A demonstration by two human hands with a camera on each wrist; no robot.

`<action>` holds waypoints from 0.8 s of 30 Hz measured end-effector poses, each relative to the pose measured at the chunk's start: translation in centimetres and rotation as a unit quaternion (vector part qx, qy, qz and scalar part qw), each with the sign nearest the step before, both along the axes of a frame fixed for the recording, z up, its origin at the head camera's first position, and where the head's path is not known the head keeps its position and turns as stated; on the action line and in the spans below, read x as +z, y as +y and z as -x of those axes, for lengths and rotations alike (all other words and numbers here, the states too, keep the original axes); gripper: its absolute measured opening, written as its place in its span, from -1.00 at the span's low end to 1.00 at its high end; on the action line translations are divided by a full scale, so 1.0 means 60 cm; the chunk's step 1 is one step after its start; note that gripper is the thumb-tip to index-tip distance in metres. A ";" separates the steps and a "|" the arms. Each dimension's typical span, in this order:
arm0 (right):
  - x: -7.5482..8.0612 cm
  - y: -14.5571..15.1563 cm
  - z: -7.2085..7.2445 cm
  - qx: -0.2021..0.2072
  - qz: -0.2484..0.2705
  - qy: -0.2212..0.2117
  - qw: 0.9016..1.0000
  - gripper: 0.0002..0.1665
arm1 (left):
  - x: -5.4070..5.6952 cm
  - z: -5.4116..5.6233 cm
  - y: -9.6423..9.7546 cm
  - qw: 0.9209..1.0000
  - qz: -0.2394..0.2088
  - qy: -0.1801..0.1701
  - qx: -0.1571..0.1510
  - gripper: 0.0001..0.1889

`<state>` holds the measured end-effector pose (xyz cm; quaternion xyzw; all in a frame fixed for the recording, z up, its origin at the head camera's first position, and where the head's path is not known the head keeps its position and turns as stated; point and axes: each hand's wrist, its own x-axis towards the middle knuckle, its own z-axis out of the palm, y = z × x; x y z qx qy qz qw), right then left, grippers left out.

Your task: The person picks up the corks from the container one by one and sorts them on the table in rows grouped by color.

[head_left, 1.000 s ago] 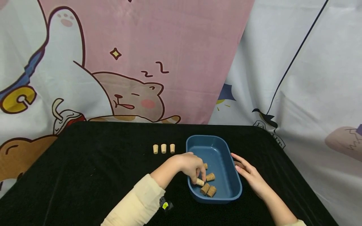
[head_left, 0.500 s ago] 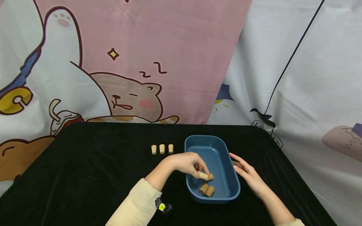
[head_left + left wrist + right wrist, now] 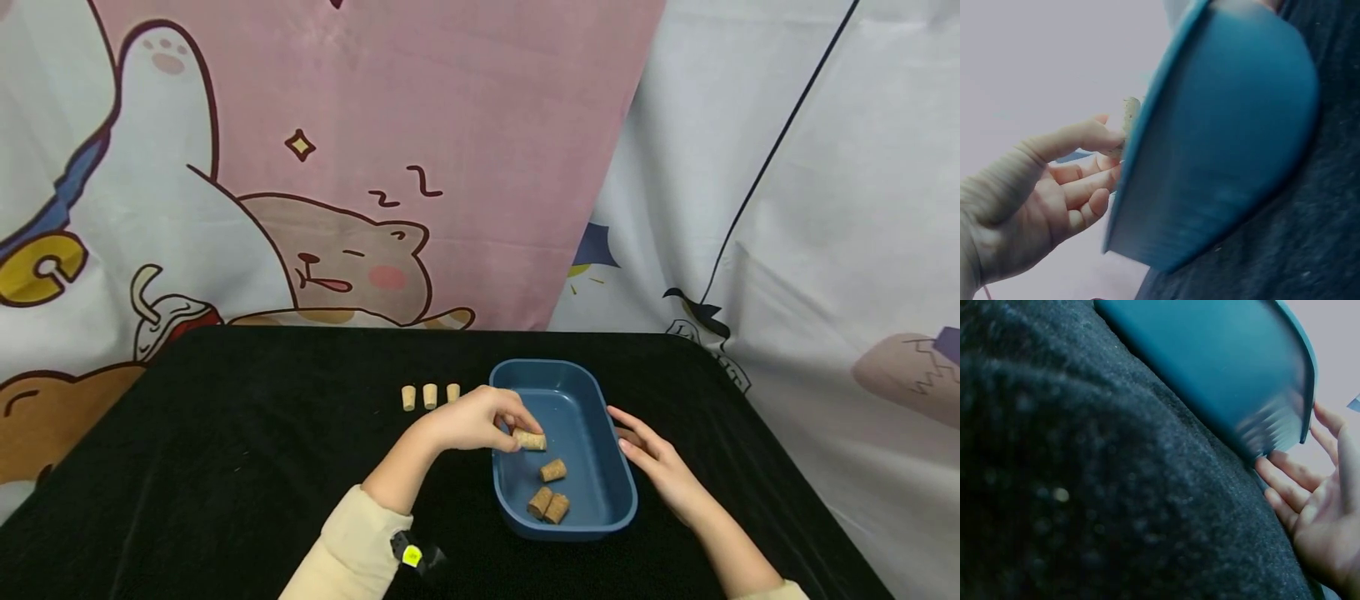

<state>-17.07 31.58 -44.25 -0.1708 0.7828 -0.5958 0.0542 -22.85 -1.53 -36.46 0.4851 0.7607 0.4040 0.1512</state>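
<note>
At the tub (image 3: 588, 433), inward-pointing hands (image 3: 476, 421)

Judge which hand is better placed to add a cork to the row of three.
Likely left: the left hand pinches a cork and is at the side of the blue tub nearest the row of three corks; the right hand touches the opposite side.

The left hand (image 3: 480, 419) covers the bottom of the small cork (image 3: 453, 391) behind it and part of its pinched cork (image 3: 532, 441). The right wrist view cuts off the blue tub (image 3: 1210, 369) beside the right hand (image 3: 1322, 512).
</note>
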 end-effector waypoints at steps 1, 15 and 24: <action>0.000 0.000 0.000 0.000 -0.001 0.000 1.000 -0.41 | 0.003 0.000 -0.005 1.000 -0.007 0.001 0.006 -0.72; 0.001 -0.001 -0.001 -0.012 -0.015 0.000 1.000 -0.41 | 0.039 0.005 -0.063 0.988 -0.105 0.013 0.111 -0.79; 0.004 -0.002 -0.003 -0.010 -0.010 -0.008 1.000 -0.40 | 0.085 -0.018 -0.098 0.977 -0.128 0.007 0.169 -0.79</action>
